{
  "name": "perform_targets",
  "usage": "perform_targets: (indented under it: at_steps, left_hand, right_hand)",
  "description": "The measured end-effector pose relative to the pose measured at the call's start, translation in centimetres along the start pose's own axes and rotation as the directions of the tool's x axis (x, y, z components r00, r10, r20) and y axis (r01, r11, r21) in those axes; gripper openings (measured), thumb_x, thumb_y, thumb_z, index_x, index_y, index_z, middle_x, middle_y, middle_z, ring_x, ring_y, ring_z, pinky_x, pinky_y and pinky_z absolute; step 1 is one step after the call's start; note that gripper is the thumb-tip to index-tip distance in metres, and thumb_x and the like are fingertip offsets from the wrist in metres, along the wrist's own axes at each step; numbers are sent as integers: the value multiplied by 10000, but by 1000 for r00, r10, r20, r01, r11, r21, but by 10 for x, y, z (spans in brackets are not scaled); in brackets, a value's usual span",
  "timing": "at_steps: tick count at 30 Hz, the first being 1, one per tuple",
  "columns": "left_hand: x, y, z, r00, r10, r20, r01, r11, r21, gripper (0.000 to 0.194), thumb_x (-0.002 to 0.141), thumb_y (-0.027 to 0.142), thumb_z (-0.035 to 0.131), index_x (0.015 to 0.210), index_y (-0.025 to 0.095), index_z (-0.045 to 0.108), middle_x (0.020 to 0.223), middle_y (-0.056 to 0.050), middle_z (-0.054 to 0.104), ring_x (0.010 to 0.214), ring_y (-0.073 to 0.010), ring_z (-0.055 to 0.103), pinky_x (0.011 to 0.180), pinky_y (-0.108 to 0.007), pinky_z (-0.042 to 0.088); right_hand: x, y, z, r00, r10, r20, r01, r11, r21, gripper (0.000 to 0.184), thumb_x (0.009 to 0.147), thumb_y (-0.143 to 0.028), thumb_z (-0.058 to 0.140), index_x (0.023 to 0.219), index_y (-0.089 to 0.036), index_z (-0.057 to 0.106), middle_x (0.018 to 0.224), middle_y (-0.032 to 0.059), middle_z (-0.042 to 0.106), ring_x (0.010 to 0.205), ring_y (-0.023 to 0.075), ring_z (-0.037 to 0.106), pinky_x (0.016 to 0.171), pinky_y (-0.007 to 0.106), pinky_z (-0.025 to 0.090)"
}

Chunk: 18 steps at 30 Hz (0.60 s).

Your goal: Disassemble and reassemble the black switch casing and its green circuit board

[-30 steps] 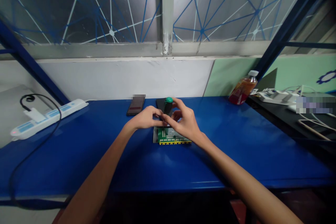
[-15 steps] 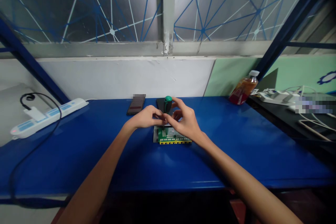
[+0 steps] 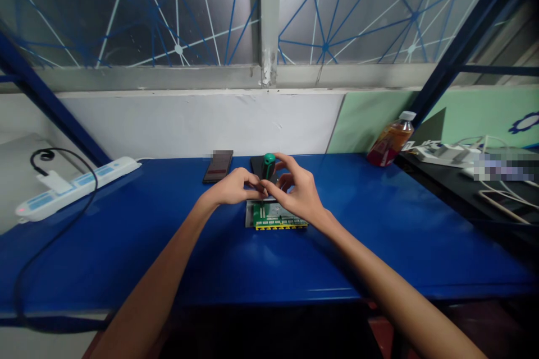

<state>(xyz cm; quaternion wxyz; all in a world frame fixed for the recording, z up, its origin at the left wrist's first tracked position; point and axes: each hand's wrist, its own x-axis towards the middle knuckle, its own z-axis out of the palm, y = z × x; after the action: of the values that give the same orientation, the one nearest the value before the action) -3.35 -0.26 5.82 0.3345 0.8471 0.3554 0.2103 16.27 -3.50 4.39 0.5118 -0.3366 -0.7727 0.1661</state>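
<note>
A screwdriver with a green-topped black handle stands upright over a green circuit board. The board has a yellow strip along its near edge and lies on a grey metal plate. My left hand comes in from the left, thumb and fingers pinched below the handle; what they pinch is hidden. On the other side, my right hand curls round the screwdriver, its index finger by the handle and its thumb lower down. The screwdriver's tip is hidden behind my fingers.
Behind the hands lie a phone and a dark flat object on the blue table. A white power strip with a black cable is at the left. A drink bottle and white cables stand at the right.
</note>
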Motion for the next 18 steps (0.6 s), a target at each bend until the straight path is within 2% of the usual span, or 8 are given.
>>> perform_targets:
  at_steps: [6,13,18]
  left_hand:
    - [1,1,0,1000,8,11,-9,999,50,154,761,233,652,818,133,756,805,-56,737,771,-178,651,701,-252,449]
    - [0,-2,1,1000,9,30,-10,999,36,198,780,297,657,840,135,753,831,-54,740,806,-184,653,724,-257,451]
    - [0,-2,3,999,-30,35,29,999,18,224,739,340,709,836,144,755,836,-55,740,827,-195,654,734,-264,451]
  right_hand:
    - [-1,-1,-1,1000,-7,12,7,1000,-5,462,827,-312,581,1258,-221,442,952,28,615,536,95,589,516,264,491]
    - [0,2,-1,992,65,106,-69,997,27,482,841,-332,552,1286,-199,425,875,28,649,557,119,607,527,271,487]
    - [0,6,1,994,82,78,-82,997,6,482,847,-377,575,1278,-215,431,855,19,641,534,113,573,499,273,456]
